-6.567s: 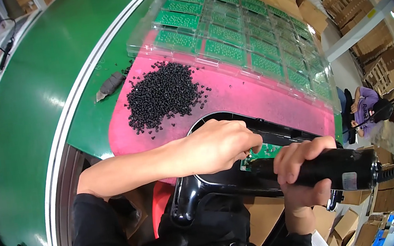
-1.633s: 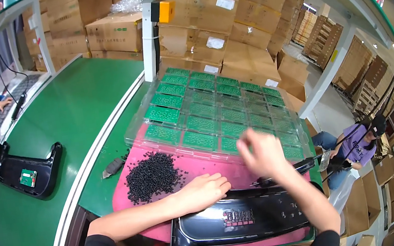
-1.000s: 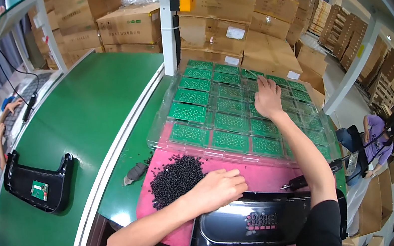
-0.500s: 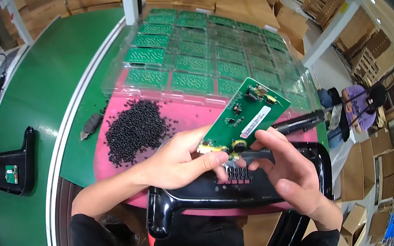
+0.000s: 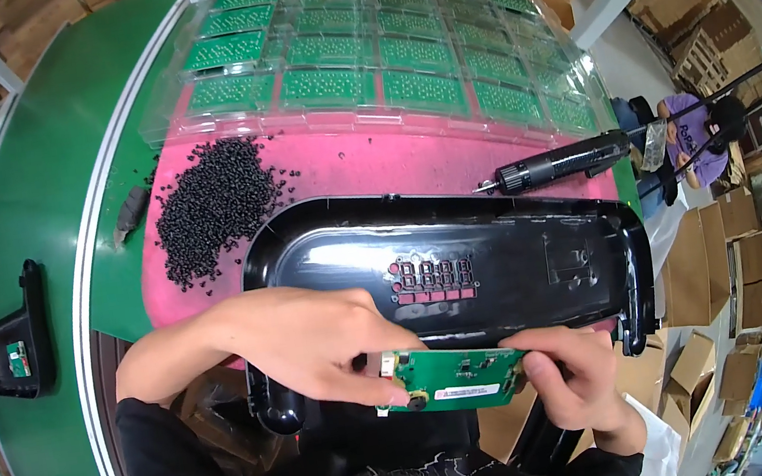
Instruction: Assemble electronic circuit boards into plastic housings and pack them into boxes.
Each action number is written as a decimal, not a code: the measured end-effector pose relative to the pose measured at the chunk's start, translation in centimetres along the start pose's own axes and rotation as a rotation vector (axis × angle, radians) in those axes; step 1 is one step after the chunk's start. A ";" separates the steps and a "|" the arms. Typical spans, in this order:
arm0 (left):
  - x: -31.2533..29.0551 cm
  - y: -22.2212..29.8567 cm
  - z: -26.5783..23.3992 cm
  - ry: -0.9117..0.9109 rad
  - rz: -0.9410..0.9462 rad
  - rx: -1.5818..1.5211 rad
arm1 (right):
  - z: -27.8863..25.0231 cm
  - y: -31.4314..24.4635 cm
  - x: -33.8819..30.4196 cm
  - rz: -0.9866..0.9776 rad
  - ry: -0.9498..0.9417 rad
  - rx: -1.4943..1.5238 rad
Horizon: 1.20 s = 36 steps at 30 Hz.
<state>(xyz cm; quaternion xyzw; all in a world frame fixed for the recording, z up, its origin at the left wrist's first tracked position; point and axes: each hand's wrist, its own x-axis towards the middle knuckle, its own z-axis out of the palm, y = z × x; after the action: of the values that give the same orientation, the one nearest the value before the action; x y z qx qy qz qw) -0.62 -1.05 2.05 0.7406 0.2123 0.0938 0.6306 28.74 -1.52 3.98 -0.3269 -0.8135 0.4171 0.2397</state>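
A green circuit board [image 5: 463,372] with a white label and small components is held between both hands, over the near edge of a black plastic housing [image 5: 337,273]. My left hand [image 5: 318,344] pinches the board's left end, by a white connector. At the other end, my right hand [image 5: 570,372] grips the board between thumb and fingers. The housing lies on a pink mat [image 5: 371,166], its hollow side up. In its middle sits a display-shaped cutout [image 5: 432,277] with a row of small slots beneath.
Behind the mat stand clear trays [image 5: 372,108] of green boards. A pile of black screws [image 5: 215,203] lies at left, a black electric screwdriver [image 5: 561,164] at right. Another housing [image 5: 10,339] with a small board rests far left. Cardboard boxes [image 5: 688,273] and a person [image 5: 692,131] are at right.
The board has come down toward me from above the housing and turned nearly level. My right hand has closed on its right end. The view has shifted, showing the housing uncovered.
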 end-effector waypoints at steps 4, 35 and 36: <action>0.2 -0.5 0.3 0.410 0.092 0.163 | -0.5 0.6 -0.3 0.174 0.043 0.162; 0.5 -1.8 -0.4 0.660 -0.197 0.784 | 0.0 6.8 5.7 -0.033 0.009 -0.288; 0.4 -1.9 -0.4 0.655 -0.199 0.791 | 0.0 6.8 5.7 -0.036 0.006 -0.286</action>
<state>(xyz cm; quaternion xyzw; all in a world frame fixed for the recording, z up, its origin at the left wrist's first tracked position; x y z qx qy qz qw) -0.76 -0.28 0.26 0.8304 0.4868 0.1728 0.2089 27.15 5.63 -1.06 -0.3443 -0.8697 0.2913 0.2006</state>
